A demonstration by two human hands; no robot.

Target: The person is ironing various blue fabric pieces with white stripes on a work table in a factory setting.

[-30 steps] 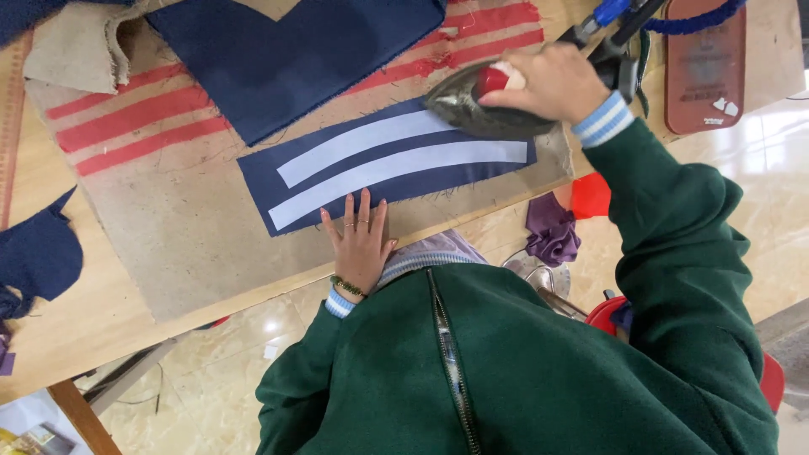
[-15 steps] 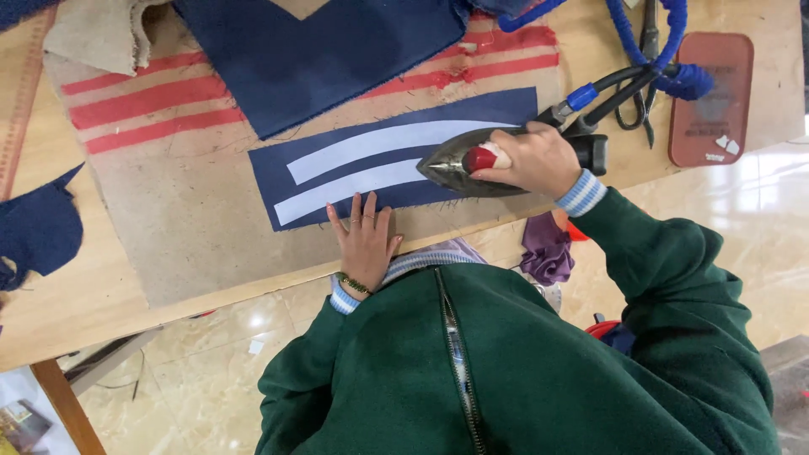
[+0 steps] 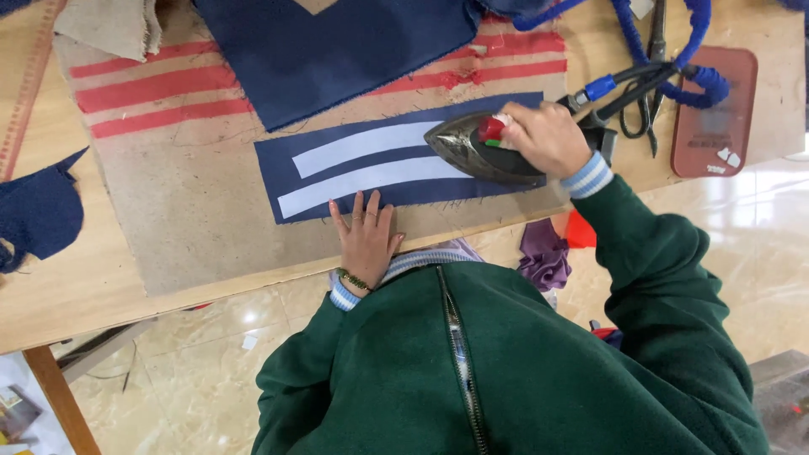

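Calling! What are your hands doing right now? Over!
Right hand grips iron on navy strip. Left hand flat, pinning strip's near edge. Scissors lie beyond the iron.

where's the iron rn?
Head view, upper right of centre: the iron sits on the right end of the navy strip with two white bands, gripped by the right hand; scissors lie just right.
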